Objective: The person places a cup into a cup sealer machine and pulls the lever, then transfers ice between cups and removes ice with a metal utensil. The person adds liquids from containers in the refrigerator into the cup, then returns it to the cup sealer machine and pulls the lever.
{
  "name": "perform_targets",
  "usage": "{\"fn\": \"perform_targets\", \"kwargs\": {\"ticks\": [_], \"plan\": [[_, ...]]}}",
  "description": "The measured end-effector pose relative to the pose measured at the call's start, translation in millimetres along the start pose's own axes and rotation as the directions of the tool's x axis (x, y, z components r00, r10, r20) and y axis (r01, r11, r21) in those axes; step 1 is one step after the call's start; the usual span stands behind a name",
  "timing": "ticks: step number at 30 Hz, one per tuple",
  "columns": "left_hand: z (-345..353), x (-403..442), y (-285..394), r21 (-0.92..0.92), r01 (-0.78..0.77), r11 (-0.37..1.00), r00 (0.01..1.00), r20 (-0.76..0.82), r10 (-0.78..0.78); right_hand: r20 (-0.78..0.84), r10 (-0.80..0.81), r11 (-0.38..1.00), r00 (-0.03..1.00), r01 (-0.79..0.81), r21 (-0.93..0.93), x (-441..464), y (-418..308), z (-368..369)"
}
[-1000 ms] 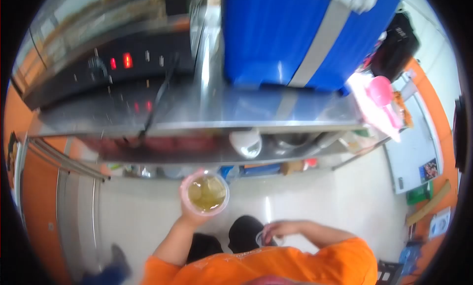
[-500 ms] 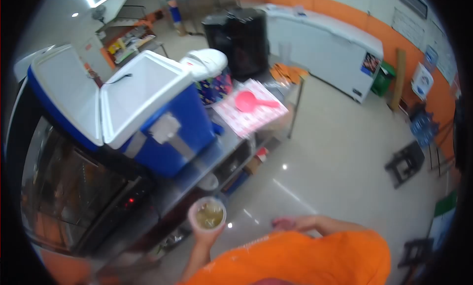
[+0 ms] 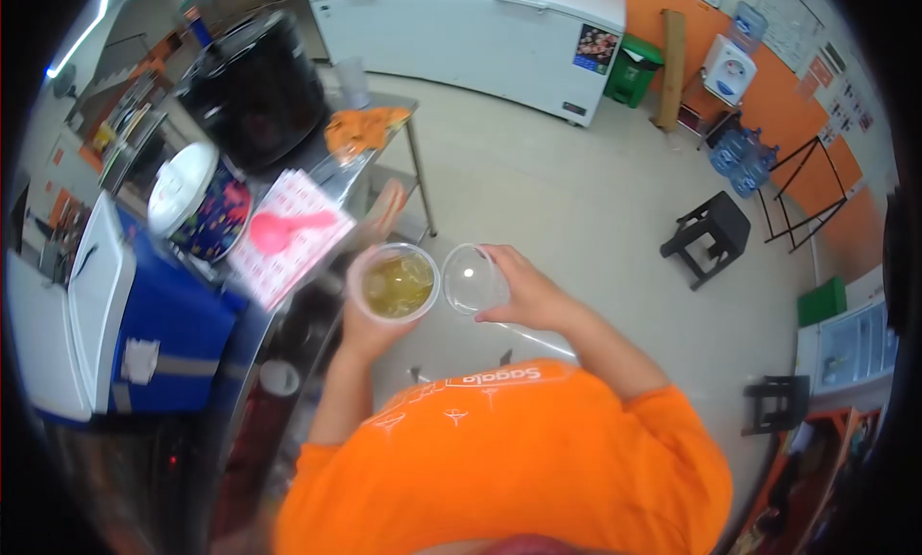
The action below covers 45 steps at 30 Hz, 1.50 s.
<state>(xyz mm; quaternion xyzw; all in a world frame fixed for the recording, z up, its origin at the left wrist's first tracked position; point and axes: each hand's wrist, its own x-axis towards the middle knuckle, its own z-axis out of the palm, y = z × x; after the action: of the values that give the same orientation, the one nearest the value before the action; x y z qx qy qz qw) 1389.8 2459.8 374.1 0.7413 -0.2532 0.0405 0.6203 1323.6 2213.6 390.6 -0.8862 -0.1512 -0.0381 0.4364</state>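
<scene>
A plastic cup (image 3: 396, 284) of yellow-green drink with what look like ice pieces is held in my left hand (image 3: 373, 329), fingers wrapped round its side. Close to the right of it, my right hand (image 3: 526, 291) grips a clear round piece of plastic (image 3: 471, 280), which looks like a lid, by its right side. The two rims are near each other with a narrow gap between. Left of my hands, a pink scoop (image 3: 274, 230) lies on a pink-and-white patterned cloth or sheet (image 3: 279, 275) on the metal table.
A patterned jug with a white lid (image 3: 182, 190), a large black-wrapped container (image 3: 254, 89) and an orange cloth (image 3: 360, 131) stand or lie along the table. The blue cooler (image 3: 178, 334) sits nearer, at left. Beyond are a chest freezer (image 3: 461, 41) and a black stool (image 3: 711, 233).
The view has swung to the right. My left hand has brought the cup up in front of me. My right hand has risen beside it, now showing the clear round plastic.
</scene>
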Motion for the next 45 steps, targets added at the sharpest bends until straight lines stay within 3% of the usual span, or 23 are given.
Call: {"fn": "perform_targets", "kwargs": {"ticks": [2,6,9,11,13,16,20,25,28,34,37,41,44,45], "plan": [[29.9,42.0,3.0,0.093,-0.005,0.996,0.993,0.116,-0.006,-0.030,0.080,0.997,0.996,-0.080,0.012,11.3,24.4,-29.1],[77.3,124.3,-20.2,0.035,0.051,0.998,0.937,0.344,-0.060,-0.062,0.162,0.986,0.985,-0.159,0.054,43.4,77.7,-68.6],[105.7,195.4,-28.5,0.129,0.027,0.991,0.897,0.435,-0.081,-0.136,0.149,0.989,0.979,-0.148,0.017,80.8,118.4,-98.0],[123.3,242.3,-45.6,0.092,0.036,0.995,0.880,0.469,-0.075,-0.200,0.186,0.981,0.962,-0.192,-0.007,108.4,143.4,-113.8],[140.6,299.7,-65.3,0.215,-0.226,0.950,0.816,0.574,0.064,-0.244,0.192,0.977,0.951,-0.207,-0.041,140.4,173.0,-131.3],[166.7,388.5,-91.4,0.221,-0.386,0.896,0.729,0.668,0.149,-0.316,0.191,0.968,0.929,-0.231,-0.095,195.2,215.4,-162.7],[208.1,496.7,-109.8,0.179,-0.420,0.890,0.642,0.751,0.152,-0.398,0.270,0.944,0.877,-0.323,-0.071,258.3,269.1,-211.1],[277.5,619.4,-127.7,0.259,-0.559,0.788,0.513,0.855,0.082,-0.454,0.363,0.914,0.813,-0.406,0.004,322.6,344.8,-273.6],[321.9,687.1,-147.1,0.250,-0.550,0.797,0.501,0.862,0.075,-0.456,0.384,0.908,0.803,-0.419,0.025,360.1,401.3,-318.2],[390.2,823.1,-183.0,0.255,-0.490,0.834,0.575,0.814,0.088,-0.403,0.331,0.933,0.853,-0.361,0.001,451.7,501.0,-429.8],[404.7,886.4,-184.3,0.360,-0.482,0.799,0.601,0.799,0.002,-0.360,0.302,0.948,0.883,-0.319,0.013,504.3,538.3,-470.3],[407.7,972.0,-227.6,0.351,-0.428,0.833,0.675,0.737,0.036,-0.340,0.300,0.954,0.891,-0.277,0.114,581.3,592.9,-512.4],[411.4,1034.9,-266.5,0.311,-0.356,0.881,0.682,0.731,0.018,-0.319,0.288,0.955,0.903,-0.249,0.160,637.3,634.5,-533.9],[412.5,1057.2,-279.4,0.208,-0.228,0.951,0.698,0.716,0.011,-0.328,0.289,0.955,0.899,-0.246,0.168,655.8,649.9,-537.9]]}}
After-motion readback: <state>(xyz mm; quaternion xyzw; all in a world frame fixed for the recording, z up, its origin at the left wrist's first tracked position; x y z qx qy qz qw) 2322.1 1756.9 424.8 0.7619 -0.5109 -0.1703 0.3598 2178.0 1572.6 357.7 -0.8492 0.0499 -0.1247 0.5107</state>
